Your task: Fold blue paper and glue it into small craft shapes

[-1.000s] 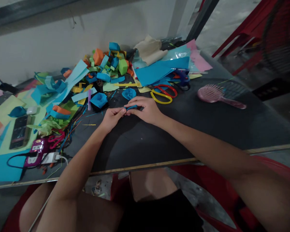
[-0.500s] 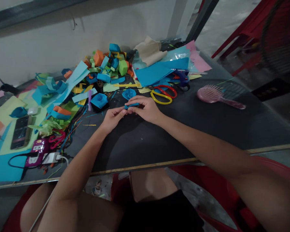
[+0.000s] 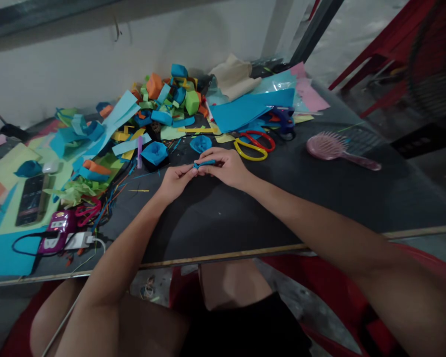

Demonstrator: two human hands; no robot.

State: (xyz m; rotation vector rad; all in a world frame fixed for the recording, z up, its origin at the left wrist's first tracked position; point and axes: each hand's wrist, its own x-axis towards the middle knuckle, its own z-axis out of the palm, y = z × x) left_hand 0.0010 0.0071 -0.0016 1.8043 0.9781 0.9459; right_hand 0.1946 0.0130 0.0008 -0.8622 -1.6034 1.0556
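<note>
A small folded strip of blue paper (image 3: 208, 162) is pinched between both my hands above the dark table (image 3: 223, 213). My left hand (image 3: 174, 183) grips its left end between thumb and fingers. From the right, my right hand (image 3: 228, 168) holds the other end, its fingers partly covering the paper. Just behind the hands sits a blue paper cup shape (image 3: 200, 144), and another blue folded paper piece (image 3: 155, 153) lies further left. Scissors with red and yellow handles (image 3: 253, 145) rest right behind my right hand.
A heap of coloured paper pieces (image 3: 171, 99) stands against the wall. Blue sheets (image 3: 241, 110) lie at the back, a pink hairbrush (image 3: 330, 147) to the right. On the left are a phone (image 3: 31, 198), a purple power strip (image 3: 59, 230) and a white charger (image 3: 78, 240). A fan (image 3: 436, 69) stands far right.
The view has shifted very slightly. Both hands stay together on the blue paper, with only a small shift of the fingers around it.
</note>
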